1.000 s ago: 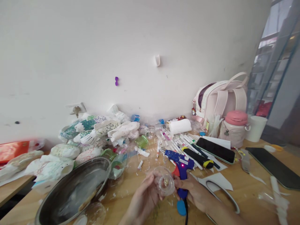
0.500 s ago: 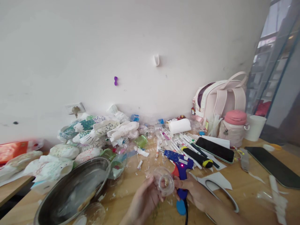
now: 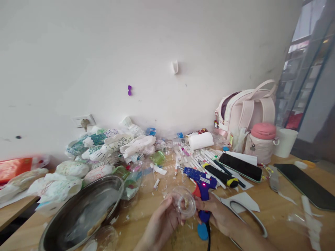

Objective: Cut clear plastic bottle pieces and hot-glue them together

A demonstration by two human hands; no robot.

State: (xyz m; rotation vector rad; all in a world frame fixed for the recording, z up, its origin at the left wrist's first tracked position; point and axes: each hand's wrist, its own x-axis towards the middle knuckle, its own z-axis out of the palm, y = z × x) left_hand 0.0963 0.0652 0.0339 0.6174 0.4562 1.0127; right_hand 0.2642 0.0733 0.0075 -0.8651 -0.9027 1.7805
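Note:
My left hand (image 3: 165, 217) is closed around a clear, round piece of a cut plastic bottle (image 3: 186, 204), its ring-shaped opening turned towards me. My right hand (image 3: 209, 206) is wrapped about the handle of a blue glue gun (image 3: 200, 177), whose nozzle points away to the left and whose red light is lit. The right fingertips come up close to the plastic piece; whether they touch it I cannot tell. A blue bottle cap (image 3: 202, 231) lies below the gun, near its black cord. To the right of the right wrist rest grey-handled scissors (image 3: 250, 212).
An oval metal basin (image 3: 86, 212) stands at left, with wrapped, drawn-on bottles (image 3: 62, 188) heaped behind it. Markers (image 3: 195, 158), a black-and-yellow cutter (image 3: 220, 175) and two phones (image 3: 240, 166) lie at right. A pink backpack (image 3: 244, 108) leans near the wall.
The hands, plastic piece and glue gun stay almost where they were. The plastic piece has shifted very slightly to the right.

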